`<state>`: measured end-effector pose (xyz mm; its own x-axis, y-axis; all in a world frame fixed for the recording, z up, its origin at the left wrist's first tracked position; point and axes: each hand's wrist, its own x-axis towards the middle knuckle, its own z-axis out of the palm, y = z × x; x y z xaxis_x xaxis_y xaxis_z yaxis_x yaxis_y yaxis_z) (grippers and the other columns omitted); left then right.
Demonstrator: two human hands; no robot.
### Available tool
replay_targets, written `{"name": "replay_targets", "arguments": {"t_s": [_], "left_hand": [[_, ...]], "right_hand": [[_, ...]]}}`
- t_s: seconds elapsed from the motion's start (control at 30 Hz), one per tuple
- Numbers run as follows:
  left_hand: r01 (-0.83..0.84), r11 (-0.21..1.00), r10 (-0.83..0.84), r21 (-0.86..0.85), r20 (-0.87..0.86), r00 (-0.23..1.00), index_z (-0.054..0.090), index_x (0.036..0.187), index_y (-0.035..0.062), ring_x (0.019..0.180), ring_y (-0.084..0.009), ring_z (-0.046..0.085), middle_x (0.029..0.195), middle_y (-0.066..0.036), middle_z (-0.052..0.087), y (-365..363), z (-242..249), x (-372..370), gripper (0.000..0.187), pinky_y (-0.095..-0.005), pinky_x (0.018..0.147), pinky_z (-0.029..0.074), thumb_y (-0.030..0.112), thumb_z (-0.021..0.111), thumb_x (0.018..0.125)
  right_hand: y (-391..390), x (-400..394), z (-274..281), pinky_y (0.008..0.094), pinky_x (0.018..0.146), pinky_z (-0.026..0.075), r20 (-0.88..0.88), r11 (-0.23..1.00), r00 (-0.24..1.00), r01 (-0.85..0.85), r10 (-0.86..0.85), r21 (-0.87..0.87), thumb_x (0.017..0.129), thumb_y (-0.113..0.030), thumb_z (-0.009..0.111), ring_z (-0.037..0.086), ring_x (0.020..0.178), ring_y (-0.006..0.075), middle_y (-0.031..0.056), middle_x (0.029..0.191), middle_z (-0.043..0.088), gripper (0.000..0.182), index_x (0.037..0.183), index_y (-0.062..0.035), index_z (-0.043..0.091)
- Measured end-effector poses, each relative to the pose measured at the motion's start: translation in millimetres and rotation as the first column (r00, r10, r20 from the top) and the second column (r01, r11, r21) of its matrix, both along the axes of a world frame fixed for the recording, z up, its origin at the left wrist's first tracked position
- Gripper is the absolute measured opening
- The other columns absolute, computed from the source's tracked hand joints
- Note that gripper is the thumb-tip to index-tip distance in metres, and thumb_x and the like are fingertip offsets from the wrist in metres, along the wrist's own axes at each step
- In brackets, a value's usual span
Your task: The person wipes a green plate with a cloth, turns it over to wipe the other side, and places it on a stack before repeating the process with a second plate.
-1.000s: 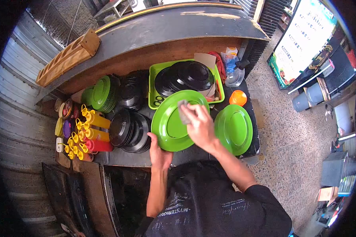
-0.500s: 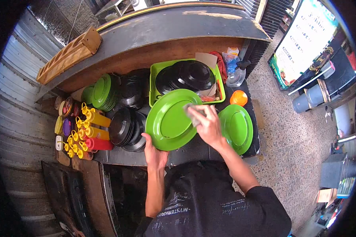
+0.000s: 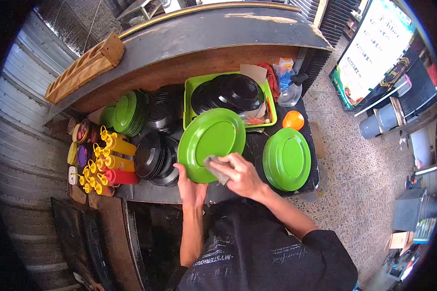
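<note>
My left hand (image 3: 192, 188) grips the lower edge of an oval green plate (image 3: 213, 133), which is tilted up toward me above the counter. My thumb lies on the rim and the fingers go underneath, out of sight. A crumpled greyish cloth (image 3: 217, 169) is pinched in my right hand (image 3: 242, 175) and pressed against the plate's lower right part. To the right, a stack of oval green plates (image 3: 291, 160) lies on the counter. Just left of my plate are stacked black plates (image 3: 150, 154).
A green tray (image 3: 187, 104) holding black plates stands behind. Yellow and red sauce bottles (image 3: 121, 176) lie at the left, near more green plates (image 3: 125, 112). An orange cup (image 3: 293, 120) sits at the right, by a clear plastic container (image 3: 290, 95). A raised shelf (image 3: 204, 31) spans the back.
My right hand has moved the cloth down and left across the plate, from its right side to its lower part. The plate has shifted slightly left.
</note>
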<state>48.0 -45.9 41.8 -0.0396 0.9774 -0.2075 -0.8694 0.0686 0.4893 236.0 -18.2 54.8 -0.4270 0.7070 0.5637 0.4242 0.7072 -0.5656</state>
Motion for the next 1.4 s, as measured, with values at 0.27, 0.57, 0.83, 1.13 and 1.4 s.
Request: {"name": "replay_targets", "arguments": {"t_s": [0.27,0.57,0.83,1.13,1.4], "left_hand": [[-0.059,0.995,0.057,-0.076,-0.029,0.998,0.041,0.158,0.0064,0.144,-0.0308,0.050,0.158,-0.013,0.049,-3,11,2,0.075,-0.0513,0.119,0.043,0.063,0.037,0.108],[0.146,0.989,-0.147,-0.020,-0.189,0.971,0.044,0.155,0.0033,0.139,-0.0296,0.055,0.152,-0.013,0.055,-10,-4,2,0.075,-0.0485,0.114,0.047,0.062,0.037,0.109],[0.201,0.972,-0.231,-0.119,-0.367,0.901,0.045,0.155,0.0061,0.135,-0.0248,0.058,0.150,-0.009,0.057,-3,-7,13,0.072,-0.0456,0.113,0.048,0.061,0.036,0.110],[-0.096,0.995,0.095,-0.027,-0.018,0.995,0.048,0.151,0.0032,0.132,-0.0307,0.059,0.149,-0.015,0.057,17,-2,-2,0.072,-0.0473,0.110,0.050,0.061,0.038,0.109],[-0.068,0.998,0.067,0.000,0.175,0.982,0.044,0.155,0.0046,0.141,-0.0359,0.052,0.156,-0.017,0.051,2,6,-16,0.069,-0.0559,0.119,0.043,0.057,0.037,0.111]], "right_hand": [[48,28,-46,0.0386,0.092,0.055,-0.375,0.892,0.810,0.396,-0.452,-0.219,0.083,0.012,0.066,0.067,0.105,0.0301,0.0136,0.114,0.066,0.049,0.129,-0.0030,0.073],[63,37,-6,0.0421,0.095,0.055,-0.137,0.816,0.811,0.536,-0.569,-0.217,0.082,0.006,0.070,0.068,0.107,0.0330,0.0156,0.109,0.066,0.043,0.124,0.0013,0.073],[22,-12,26,0.0431,0.091,0.057,-0.019,0.987,0.987,0.157,-0.157,-0.015,0.071,0.007,0.068,0.066,0.105,0.0323,0.0117,0.112,0.066,0.049,0.118,-0.0033,0.075],[-13,-12,-2,0.0345,0.089,0.058,0.140,0.984,0.989,-0.074,0.051,0.165,0.081,-0.007,0.067,0.064,0.096,0.0233,0.0061,0.114,0.068,0.046,0.127,-0.0069,0.075],[36,36,-18,0.0377,0.076,0.056,-0.127,0.921,0.933,0.354,-0.336,0.164,0.076,0.005,0.075,0.064,0.095,0.0278,0.0092,0.112,0.068,0.048,0.122,-0.0071,0.077]]}}
